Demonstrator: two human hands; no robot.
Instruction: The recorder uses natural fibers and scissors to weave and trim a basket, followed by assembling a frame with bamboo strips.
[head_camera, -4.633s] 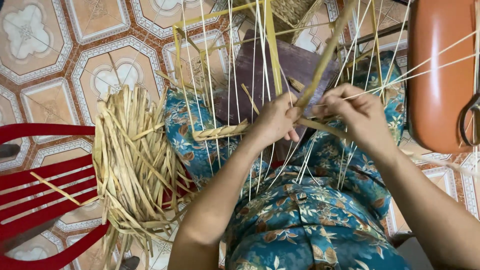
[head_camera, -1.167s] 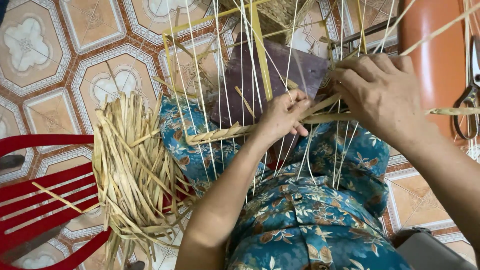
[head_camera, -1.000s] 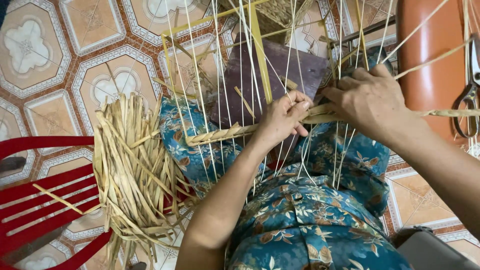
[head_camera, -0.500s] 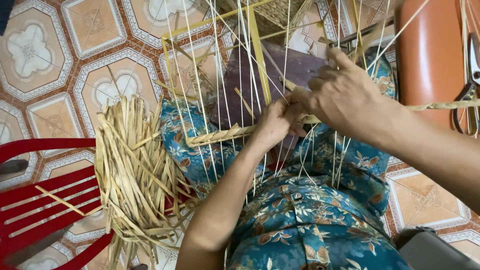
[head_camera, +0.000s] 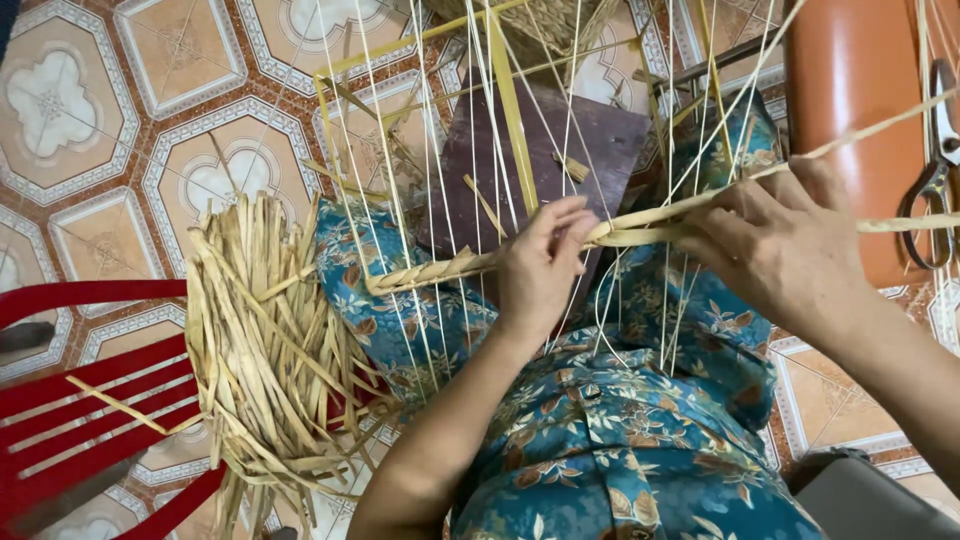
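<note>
Fingers (head_camera: 560, 225) on the left hand (head_camera: 540, 275) are pinched together on the flat straw strand (head_camera: 640, 228) right where the woven row stops, and the right hand (head_camera: 785, 245) is curled shut over the same strand a little further along at 3 o'clock, so both sets are clamped on it, not spread. That strand runs across a bunch of thin upright cords (head_camera: 430, 180) strung on a yellow frame (head_camera: 505, 100), and the finished plaited bit (head_camera: 425, 275) sits just at 9 o'clock of the left hand, over the lap in the blue floral clothing (head_camera: 600, 440). A dark purple board (head_camera: 540, 160) shows behind the cords at about 12 o'clock. Big loose bundle of straw strips (head_camera: 265, 350) lies at 9 o'clock, draped partly over a red plastic chair (head_camera: 80, 400), all of it on the patterned tile floor (head_camera: 100, 150). Scissors (head_camera: 935, 180) rest on an orange seat (head_camera: 860, 100) way out at 2 o'clock, well apart from the hands. My read: this is mid-row weaving, strand being worked in and out of the cords. Next bit probably needs the left pinch to hold the last crossing tight while the right feeds the free end past the next cord, keeping it flat so it doesn't twist or slacken.
</note>
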